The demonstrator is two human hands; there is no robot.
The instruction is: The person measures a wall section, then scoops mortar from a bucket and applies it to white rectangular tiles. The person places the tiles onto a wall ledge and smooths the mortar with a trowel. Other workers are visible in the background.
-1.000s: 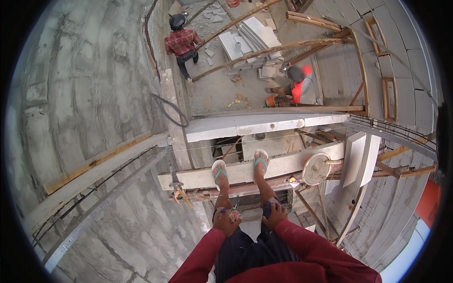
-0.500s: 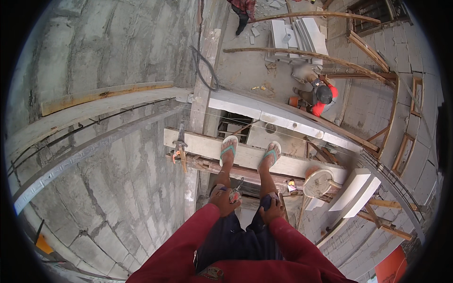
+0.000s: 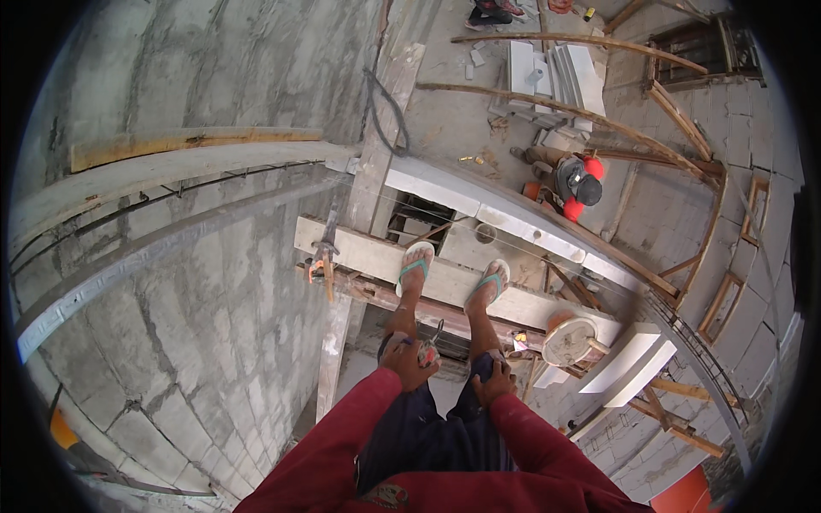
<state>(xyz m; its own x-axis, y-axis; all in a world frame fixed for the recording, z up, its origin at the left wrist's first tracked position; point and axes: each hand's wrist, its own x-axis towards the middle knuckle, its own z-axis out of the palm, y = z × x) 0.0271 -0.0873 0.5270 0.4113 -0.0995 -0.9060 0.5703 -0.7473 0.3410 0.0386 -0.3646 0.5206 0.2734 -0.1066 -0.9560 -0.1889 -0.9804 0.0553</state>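
Observation:
My left hand [image 3: 409,362], in a red sleeve, rests by my left knee. Its fingers are closed round a small red tool [image 3: 428,353] with a thin metal part sticking up; its exact kind is too small to tell. Over my right knee lies my right hand [image 3: 493,381], fingers apart on the dark cloth, holding nothing. Both feet, in flip-flops with green straps, stand on a pale wooden plank [image 3: 453,278]. At the plank's left end sit a hammer-like tool [image 3: 325,250] and an orange-handled tool [image 3: 317,268].
A bucket of grey mortar [image 3: 570,341] stands at the plank's right, beside pale blocks [image 3: 637,368]. Below, a co-worker in a dark cap [image 3: 586,190] crouches near stacked white blocks [image 3: 577,81]. A block wall [image 3: 162,342] rises at left. A thin string crosses beyond my feet.
The whole view has shifted slightly. Below, the crouching co-worker has drawn in their legs and turned a little. My hands stay at my knees, the left still holding the small red tool.

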